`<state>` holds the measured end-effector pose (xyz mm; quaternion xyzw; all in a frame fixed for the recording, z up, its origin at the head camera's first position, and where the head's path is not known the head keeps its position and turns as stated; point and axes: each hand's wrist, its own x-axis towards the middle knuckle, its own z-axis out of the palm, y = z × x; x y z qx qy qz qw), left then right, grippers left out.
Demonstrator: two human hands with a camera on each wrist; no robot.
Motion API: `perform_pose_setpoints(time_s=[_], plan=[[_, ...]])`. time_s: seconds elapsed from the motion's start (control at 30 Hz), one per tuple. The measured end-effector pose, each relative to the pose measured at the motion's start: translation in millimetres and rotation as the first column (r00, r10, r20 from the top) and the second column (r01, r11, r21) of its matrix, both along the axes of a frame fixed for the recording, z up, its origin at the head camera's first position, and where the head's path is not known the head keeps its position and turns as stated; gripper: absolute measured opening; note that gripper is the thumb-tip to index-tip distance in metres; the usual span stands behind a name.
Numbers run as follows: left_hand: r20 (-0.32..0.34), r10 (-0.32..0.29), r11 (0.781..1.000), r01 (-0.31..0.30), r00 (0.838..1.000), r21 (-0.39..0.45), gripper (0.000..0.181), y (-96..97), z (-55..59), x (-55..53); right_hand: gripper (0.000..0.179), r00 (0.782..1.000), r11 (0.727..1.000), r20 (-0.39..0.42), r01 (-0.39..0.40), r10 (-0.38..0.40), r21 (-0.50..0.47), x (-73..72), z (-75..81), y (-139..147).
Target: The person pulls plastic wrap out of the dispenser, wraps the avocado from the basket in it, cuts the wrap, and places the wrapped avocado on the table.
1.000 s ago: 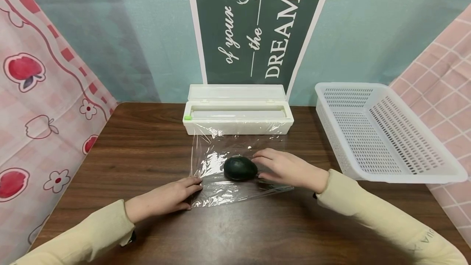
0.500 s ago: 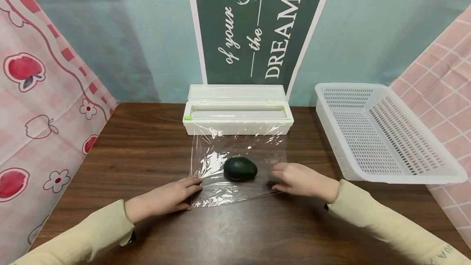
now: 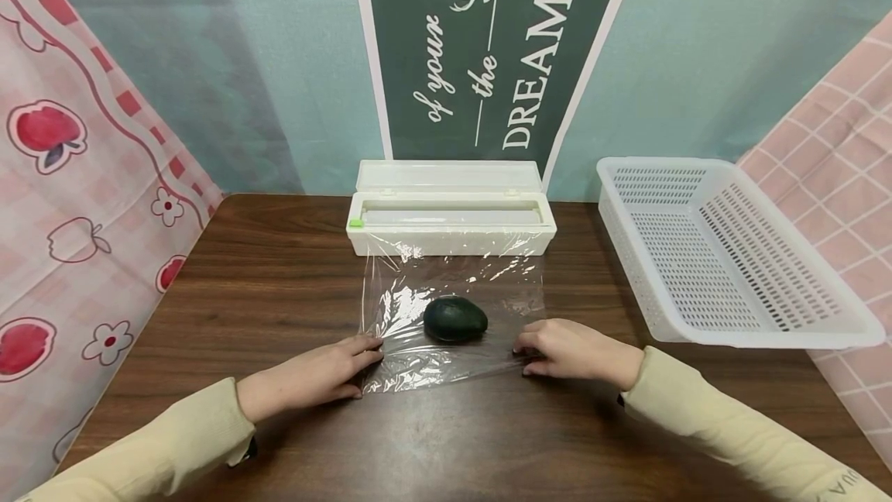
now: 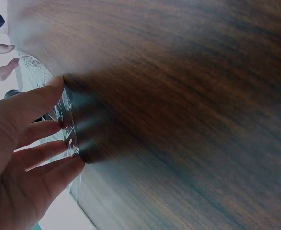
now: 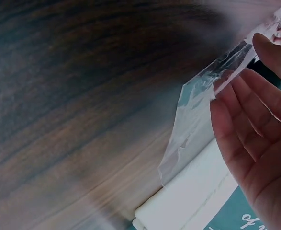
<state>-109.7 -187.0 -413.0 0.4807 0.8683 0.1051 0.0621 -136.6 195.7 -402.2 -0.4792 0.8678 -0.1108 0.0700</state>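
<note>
A dark green avocado [image 3: 455,319] lies on a sheet of clear plastic wrap [image 3: 418,374] spread over the wooden table. The sheet runs out from a white wrap dispenser box [image 3: 451,242] whose lid stands up. My left hand [image 3: 317,374] rests at the sheet's left edge, near its front corner. In the left wrist view, its thumb and fingers are spread apart, with fingertips [image 4: 75,160] on the film. My right hand [image 3: 567,351] is at the sheet's right edge, to the right of the avocado. Film overlaps its fingertips [image 5: 224,79] in the right wrist view, the thumb standing away from them.
A white slotted plastic basket [image 3: 679,324] stands at the right side of the table. Behind the dispenser hangs a blue cloth with a dark green lettered panel [image 3: 481,122]. A small green slider [image 3: 356,223] sits on the box's left end.
My right hand has moved from beside the avocado to the right and slightly nearer, to the sheet's right edge. The left hand and the avocado have stayed in place.
</note>
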Motion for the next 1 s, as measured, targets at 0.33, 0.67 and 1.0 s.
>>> perform_pose_setpoints(time_s=[0.33,0.67,1.0], plan=[[-0.011,-0.004,1.000,0.004,1.000,-0.004,0.055,0.0,2.4,0.5,0.018,0.999,1.000,0.031,0.015,-0.015,0.020,3.3,-3.0,-0.7],[-0.013,0.002,1.000,-0.002,1.000,-0.020,0.055,-1.2,3.2,0.3,0.020,0.999,1.000,-0.029,-0.016,0.017,0.017,5.4,-3.6,-1.4],[-0.083,-0.029,0.999,0.031,0.996,0.021,0.056,-1.5,0.1,-1.7,0.023,0.998,1.000,0.069,0.004,-0.004,-0.001,4.6,-5.6,-1.2]])
